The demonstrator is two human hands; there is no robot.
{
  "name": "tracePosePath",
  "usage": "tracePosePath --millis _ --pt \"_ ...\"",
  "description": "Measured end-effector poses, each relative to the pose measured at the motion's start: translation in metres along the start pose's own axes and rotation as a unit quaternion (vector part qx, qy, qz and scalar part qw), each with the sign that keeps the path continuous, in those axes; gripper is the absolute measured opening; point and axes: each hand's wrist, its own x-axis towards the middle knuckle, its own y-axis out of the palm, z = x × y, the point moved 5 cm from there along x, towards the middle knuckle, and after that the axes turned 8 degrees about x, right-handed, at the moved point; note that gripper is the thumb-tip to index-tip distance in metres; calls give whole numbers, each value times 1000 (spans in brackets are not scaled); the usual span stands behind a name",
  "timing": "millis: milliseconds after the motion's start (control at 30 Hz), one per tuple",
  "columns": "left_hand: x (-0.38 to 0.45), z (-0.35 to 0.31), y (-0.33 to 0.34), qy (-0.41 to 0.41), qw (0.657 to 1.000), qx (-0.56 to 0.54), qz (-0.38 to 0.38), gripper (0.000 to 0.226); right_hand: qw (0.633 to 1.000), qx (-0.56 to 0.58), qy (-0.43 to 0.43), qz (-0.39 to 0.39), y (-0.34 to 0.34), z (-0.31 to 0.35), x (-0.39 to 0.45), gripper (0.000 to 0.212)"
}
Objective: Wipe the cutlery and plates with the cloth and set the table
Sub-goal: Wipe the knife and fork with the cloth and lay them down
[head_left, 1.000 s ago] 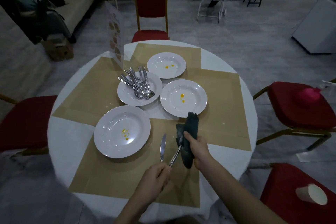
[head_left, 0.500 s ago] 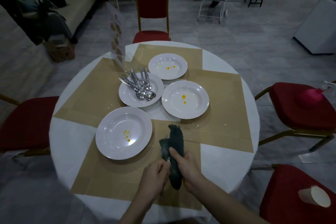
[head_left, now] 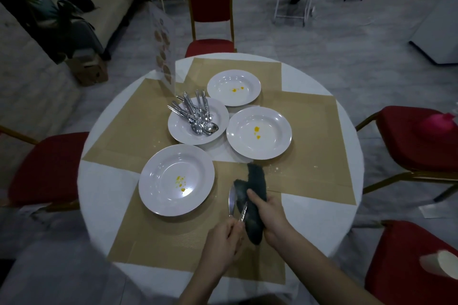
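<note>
Two hands, cloth in right

Four red chairs ring the scene: one at the far side, one at left, two at right. A pink object sits on the upper right seat. A cream sofa stands far left, a cardboard box on the floor near it.

Bare forearms, no visible sleeves
</note>
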Motion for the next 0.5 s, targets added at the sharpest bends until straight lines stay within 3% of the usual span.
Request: tracePosePath --millis 133,367,500 --pt "-11 2 -1 23 1000 3 18 31 997 16 -36 -59 -7 24 19 26" --pt "-10 -2 -10 2 1000 -23 11 35 997 -45 27 47 11 12 15 24" --pt "-12 2 -5 5 1000 -17 22 31 999 -32 -12 -39 -6 25 28 24"
